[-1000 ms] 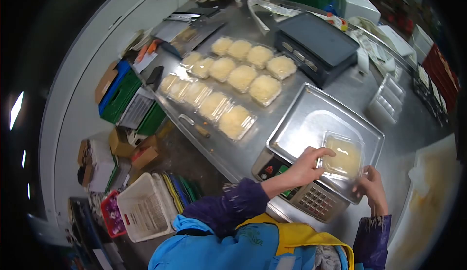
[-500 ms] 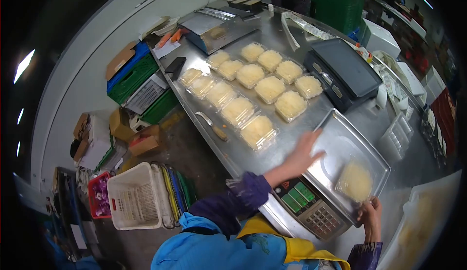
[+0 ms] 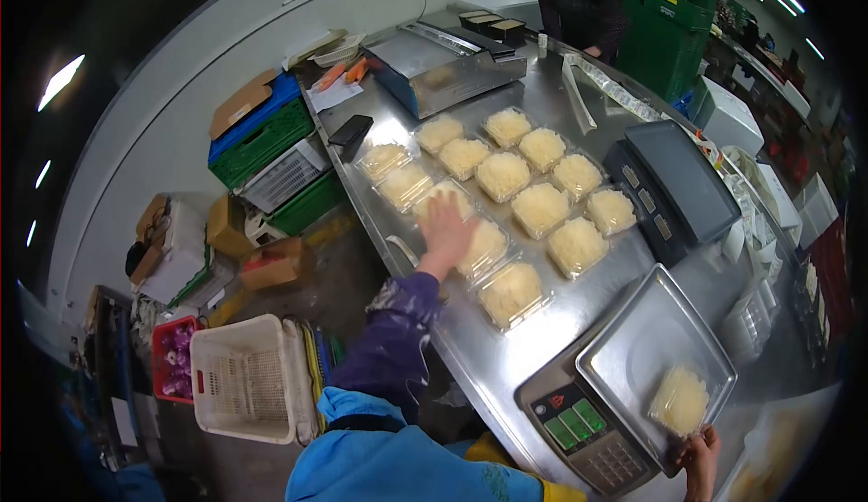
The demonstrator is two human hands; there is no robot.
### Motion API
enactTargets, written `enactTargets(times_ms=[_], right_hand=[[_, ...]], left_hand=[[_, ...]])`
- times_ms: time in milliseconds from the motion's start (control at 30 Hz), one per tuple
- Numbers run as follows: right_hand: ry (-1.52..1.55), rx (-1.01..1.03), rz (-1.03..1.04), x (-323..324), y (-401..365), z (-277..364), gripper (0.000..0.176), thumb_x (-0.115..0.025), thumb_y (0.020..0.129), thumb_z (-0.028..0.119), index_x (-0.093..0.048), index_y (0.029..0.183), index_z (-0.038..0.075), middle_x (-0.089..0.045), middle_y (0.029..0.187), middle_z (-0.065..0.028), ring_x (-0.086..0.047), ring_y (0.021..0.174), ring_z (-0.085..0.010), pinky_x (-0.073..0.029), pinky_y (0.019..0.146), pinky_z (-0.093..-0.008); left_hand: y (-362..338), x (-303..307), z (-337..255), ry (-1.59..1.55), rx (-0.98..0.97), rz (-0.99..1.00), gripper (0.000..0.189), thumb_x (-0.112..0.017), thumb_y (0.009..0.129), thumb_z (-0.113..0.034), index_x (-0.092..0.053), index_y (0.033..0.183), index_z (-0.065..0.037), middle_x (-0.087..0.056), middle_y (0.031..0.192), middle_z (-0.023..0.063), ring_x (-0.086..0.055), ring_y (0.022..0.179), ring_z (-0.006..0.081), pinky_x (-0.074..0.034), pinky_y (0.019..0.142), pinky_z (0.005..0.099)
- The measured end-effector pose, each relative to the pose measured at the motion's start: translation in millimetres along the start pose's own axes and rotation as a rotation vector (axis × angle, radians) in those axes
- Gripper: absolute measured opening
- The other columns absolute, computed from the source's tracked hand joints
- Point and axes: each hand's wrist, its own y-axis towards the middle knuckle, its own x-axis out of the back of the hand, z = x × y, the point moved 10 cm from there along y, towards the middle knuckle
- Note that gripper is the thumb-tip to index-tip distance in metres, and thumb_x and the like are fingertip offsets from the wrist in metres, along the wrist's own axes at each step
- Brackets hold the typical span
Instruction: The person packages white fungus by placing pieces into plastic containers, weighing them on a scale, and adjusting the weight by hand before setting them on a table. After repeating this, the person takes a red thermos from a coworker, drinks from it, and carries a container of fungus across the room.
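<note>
Pack (image 3: 680,401) of pale shreds rests on the scale's (image 3: 615,461) steel pan (image 3: 637,344). Our right hand (image 3: 698,461) is by it at the scale's near corner, fingers curled; whether they grip it, we cannot tell. Left of the scale, our left hand (image 3: 445,231) spreads its fingers wide over rows of like packs (image 3: 541,209) on the shiny steel table (image 3: 479,366). Beyond the scale we see a dark machine (image 3: 684,186), then a person (image 3: 583,9); well left of the scale, a white basket (image 3: 246,380) stands on the floor (image 3: 333,276).
</note>
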Motion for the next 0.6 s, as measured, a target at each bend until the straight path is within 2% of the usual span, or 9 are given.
enactTargets(times_ms=[33,100,167,200,267,300,367,467,600], right_hand=[[-0.002,0.006,-0.006,-1,-3,6,0.010,-0.049,0.076,0.005,-0.046,0.086,0.005,-0.052,0.062,-0.0031,-0.050,0.044,-0.0109,-0.043,0.036,-0.0236],[-0.019,-0.136,-0.038,-4,-14,4,0.030,-0.059,0.083,0.013,-0.050,0.109,0.002,-0.056,0.070,-0.0031,-0.047,0.052,-0.0063,-0.034,0.045,-0.0182],[-0.037,-0.136,-0.049,-9,-16,13,0.027,-0.057,0.084,0.011,-0.050,0.109,0.002,-0.055,0.069,-0.0023,-0.046,0.052,-0.0061,-0.034,0.045,-0.0177],[-0.043,-0.129,-0.056,-3,-15,9,0.026,-0.057,0.084,0.012,-0.051,0.108,0.002,-0.055,0.069,-0.0022,-0.046,0.052,-0.0060,-0.033,0.045,-0.0177],[-0.030,-0.137,-0.064,0,-15,6,0.023,-0.055,0.084,0.011,-0.052,0.105,0.002,-0.056,0.069,-0.0023,-0.048,0.054,-0.0068,-0.036,0.047,-0.0182],[-0.028,-0.144,-0.069,0,-17,7,0.023,-0.055,0.084,0.011,-0.052,0.105,0.002,-0.056,0.069,-0.0023,-0.048,0.054,-0.0068,-0.036,0.047,-0.0182],[-0.044,-0.131,-0.027,-3,-16,11,0.023,-0.054,0.084,0.008,-0.051,0.106,0.002,-0.056,0.071,-0.0023,-0.049,0.055,-0.0079,-0.038,0.049,-0.0190],[-0.067,-0.161,-0.050,-6,-19,17,0.023,-0.054,0.083,0.006,-0.051,0.105,0.002,-0.057,0.072,-0.0032,-0.051,0.057,-0.0093,-0.041,0.052,-0.0204],[-0.035,-0.181,-0.042,-2,-19,11,0.026,-0.055,0.081,0.006,-0.050,0.107,0.002,-0.057,0.074,-0.0042,-0.052,0.061,-0.0099,-0.042,0.055,-0.0213]], left_hand=[[18,10,19,0.045,0.035,-0.092,0.071,-0.049,0.083,-0.046,-0.023,0.136,-0.005,-0.017,0.142,0.0165,-0.014,0.132,0.0314,-0.010,0.102,0.0585],[35,16,50,0.082,0.069,-0.177,0.071,-0.049,0.083,-0.045,-0.024,0.136,-0.006,-0.018,0.142,0.0161,-0.014,0.132,0.0308,-0.010,0.102,0.0590],[42,-3,83,0.047,0.188,-0.015,0.067,-0.049,0.083,-0.044,-0.028,0.134,-0.006,-0.020,0.142,0.0159,-0.017,0.131,0.0310,-0.012,0.100,0.0602],[43,6,80,0.045,0.192,-0.011,0.067,-0.049,0.083,-0.044,-0.028,0.134,-0.006,-0.020,0.142,0.0159,-0.017,0.131,0.0310,-0.012,0.100,0.0602],[54,10,76,0.159,0.206,0.151,0.062,-0.049,0.083,-0.043,-0.033,0.132,-0.007,-0.024,0.140,0.0145,-0.021,0.129,0.0315,-0.015,0.098,0.0620],[65,8,82,0.162,0.202,0.157,0.062,-0.049,0.083,-0.043,-0.033,0.132,-0.007,-0.024,0.140,0.0145,-0.021,0.129,0.0315,-0.015,0.098,0.0620],[94,26,94,0.190,0.127,-0.071,0.060,-0.049,0.083,-0.042,-0.035,0.130,-0.008,-0.027,0.140,0.0119,-0.024,0.128,0.0330,-0.018,0.096,0.0628],[139,21,108,0.142,0.047,-0.049,0.056,-0.049,0.083,-0.040,-0.038,0.128,-0.009,-0.028,0.140,0.0085,-0.023,0.128,0.0346,-0.020,0.095,0.0633],[164,25,78,0.207,-0.034,0.002,0.052,-0.048,0.085,-0.038,-0.041,0.127,-0.008,-0.029,0.139,0.0064,-0.021,0.129,0.0363,-0.021,0.095,0.0619]])
